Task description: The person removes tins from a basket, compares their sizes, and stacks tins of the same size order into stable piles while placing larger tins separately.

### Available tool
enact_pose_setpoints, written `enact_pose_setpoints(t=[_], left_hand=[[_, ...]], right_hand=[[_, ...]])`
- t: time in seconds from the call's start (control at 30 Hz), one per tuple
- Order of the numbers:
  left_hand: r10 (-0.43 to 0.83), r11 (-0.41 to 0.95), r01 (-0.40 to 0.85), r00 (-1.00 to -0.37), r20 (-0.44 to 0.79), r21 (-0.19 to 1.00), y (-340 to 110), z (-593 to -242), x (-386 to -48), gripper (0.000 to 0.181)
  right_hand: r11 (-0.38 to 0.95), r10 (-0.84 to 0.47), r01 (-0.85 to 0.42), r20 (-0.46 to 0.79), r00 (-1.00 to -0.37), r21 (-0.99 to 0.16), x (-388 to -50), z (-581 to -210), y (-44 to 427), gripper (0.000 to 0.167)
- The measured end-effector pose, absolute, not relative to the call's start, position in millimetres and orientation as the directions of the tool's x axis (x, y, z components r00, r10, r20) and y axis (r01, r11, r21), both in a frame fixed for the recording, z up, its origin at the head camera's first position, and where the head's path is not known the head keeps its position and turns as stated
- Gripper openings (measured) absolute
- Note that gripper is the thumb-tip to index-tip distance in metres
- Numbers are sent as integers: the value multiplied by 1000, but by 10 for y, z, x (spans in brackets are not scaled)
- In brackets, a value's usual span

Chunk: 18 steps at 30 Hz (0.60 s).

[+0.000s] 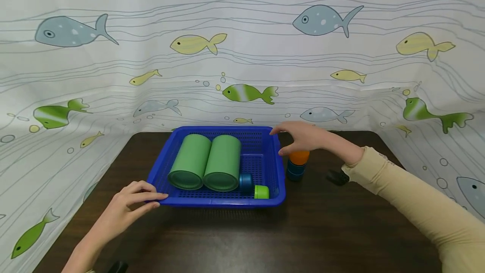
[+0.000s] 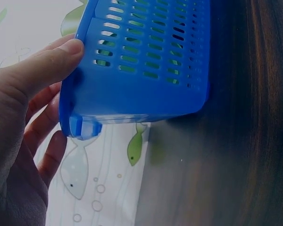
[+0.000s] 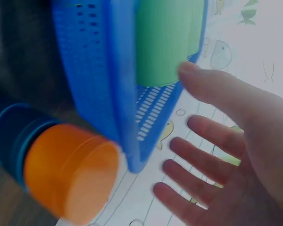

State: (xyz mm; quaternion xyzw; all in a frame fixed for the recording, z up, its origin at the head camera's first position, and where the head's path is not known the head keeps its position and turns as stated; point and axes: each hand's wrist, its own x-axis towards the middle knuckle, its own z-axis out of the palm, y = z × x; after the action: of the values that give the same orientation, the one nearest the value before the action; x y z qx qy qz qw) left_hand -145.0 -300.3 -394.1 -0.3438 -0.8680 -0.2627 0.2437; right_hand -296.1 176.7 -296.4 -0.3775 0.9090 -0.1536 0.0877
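A blue plastic basket point(image 1: 227, 202) with slotted walls stands on the dark table. Two large green cylinders point(image 1: 222, 159) lie side by side in its left part. Near them, at the basket's front right, are a small dark-blue cup point(image 1: 246, 183) and a small lime-green cup point(image 1: 262, 192). My left hand point(image 1: 130, 203) grips the rim at the front left corner; the left wrist view shows the thumb point(image 2: 61, 59) against the wall. By the back right corner hovers my right hand point(image 1: 303, 136), fingers spread, holding nothing. Below it an orange cup point(image 3: 70, 172) sits atop dark-blue cups point(image 1: 295, 171), partly hidden.
The dark wooden table point(image 1: 242, 239) extends in front of the basket and to both sides. A white cloth with printed fish point(image 1: 250, 62) hangs behind and along both sides. A small black object point(image 1: 337, 177) shows below the right sleeve.
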Motion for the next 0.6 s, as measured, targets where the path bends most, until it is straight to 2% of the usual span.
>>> enact_pose_setpoints(t=[0.27,0.6], left_hand=[[466,631,714,-661,589,303,-3016,-3914,-1451,53],[480,615,731,-645,594,297,-3024,-3876,-1490,52]], right_hand=[[657,-750,-660,-234,-618,-365,-3075,-2848,1357,59],[660,-749,-637,-416,-516,-398,-3169,-3081,891,60]])
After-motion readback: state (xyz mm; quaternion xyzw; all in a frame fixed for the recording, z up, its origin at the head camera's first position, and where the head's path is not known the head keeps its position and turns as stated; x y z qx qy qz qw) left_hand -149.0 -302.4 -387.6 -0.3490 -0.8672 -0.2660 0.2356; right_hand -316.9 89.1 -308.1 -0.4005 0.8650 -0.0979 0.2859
